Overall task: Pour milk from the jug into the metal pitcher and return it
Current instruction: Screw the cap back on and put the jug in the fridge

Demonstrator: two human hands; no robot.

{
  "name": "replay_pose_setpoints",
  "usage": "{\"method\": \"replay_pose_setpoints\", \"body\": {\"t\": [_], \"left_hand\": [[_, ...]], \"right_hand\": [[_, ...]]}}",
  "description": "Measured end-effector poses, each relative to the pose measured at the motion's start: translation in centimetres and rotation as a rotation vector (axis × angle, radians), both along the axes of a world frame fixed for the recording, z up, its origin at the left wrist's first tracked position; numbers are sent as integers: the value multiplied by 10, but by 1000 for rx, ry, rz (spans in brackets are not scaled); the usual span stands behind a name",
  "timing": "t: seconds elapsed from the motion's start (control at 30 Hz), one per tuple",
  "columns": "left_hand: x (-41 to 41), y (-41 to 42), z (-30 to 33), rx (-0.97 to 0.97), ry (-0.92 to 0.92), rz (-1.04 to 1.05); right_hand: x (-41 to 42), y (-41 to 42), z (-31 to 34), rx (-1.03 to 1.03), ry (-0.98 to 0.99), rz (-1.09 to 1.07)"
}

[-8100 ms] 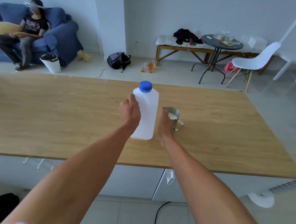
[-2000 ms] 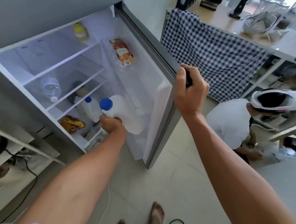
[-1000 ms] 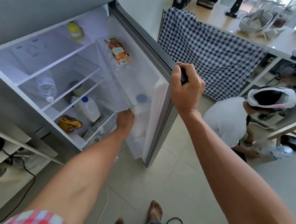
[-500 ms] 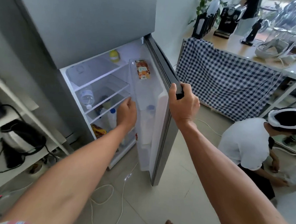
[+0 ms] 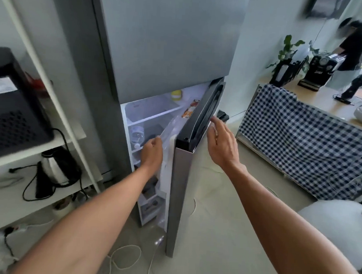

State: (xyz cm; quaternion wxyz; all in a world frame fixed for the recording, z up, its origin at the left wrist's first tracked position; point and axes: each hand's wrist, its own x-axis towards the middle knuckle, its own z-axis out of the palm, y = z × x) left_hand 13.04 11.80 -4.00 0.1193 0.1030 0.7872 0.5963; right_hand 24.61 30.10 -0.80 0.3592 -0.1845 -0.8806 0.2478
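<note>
The milk jug and the metal pitcher are out of sight; the jug's place in the door rack is hidden behind the half-closed grey fridge door (image 5: 179,189). My left hand (image 5: 152,152) hovers in the gap between door and fridge compartment (image 5: 152,111), fingers loosely curled and holding nothing. My right hand (image 5: 220,143) is off the dark handle (image 5: 207,115), its fingers stretched out and touching the door's outer side just below it.
On the lit shelves lie a water bottle (image 5: 137,134) and a yellow item (image 5: 176,94). A kettle (image 5: 55,167) and a black appliance (image 5: 10,109) sit on the left rack. A checked cloth (image 5: 307,140) hangs right; a crouching person (image 5: 335,226) is beside me. Cables (image 5: 126,258) trail on the floor.
The jug went from my left hand into the door rack. The door has swung further closed, my left hand has drawn back out, and my right hand has released the handle.
</note>
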Motion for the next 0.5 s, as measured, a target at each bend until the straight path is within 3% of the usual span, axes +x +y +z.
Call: {"method": "replay_pose_setpoints", "body": {"t": [0.13,0.27,0.33,0.4,0.5], "left_hand": [[-22,-4,1,-44,5,90],[-30,-7,8,32,31,299],[-22,-9,17,32,171,456],[-14,-8,20,-1,427,577],[-1,-4,17,-159,724,641]], "right_hand": [[-35,20,-3,224,-131,150],[-61,28,-10,294,-131,257],[-71,30,-14,335,-79,299],[-81,32,-19,350,-54,333],[-93,32,-22,318,-69,401]]}}
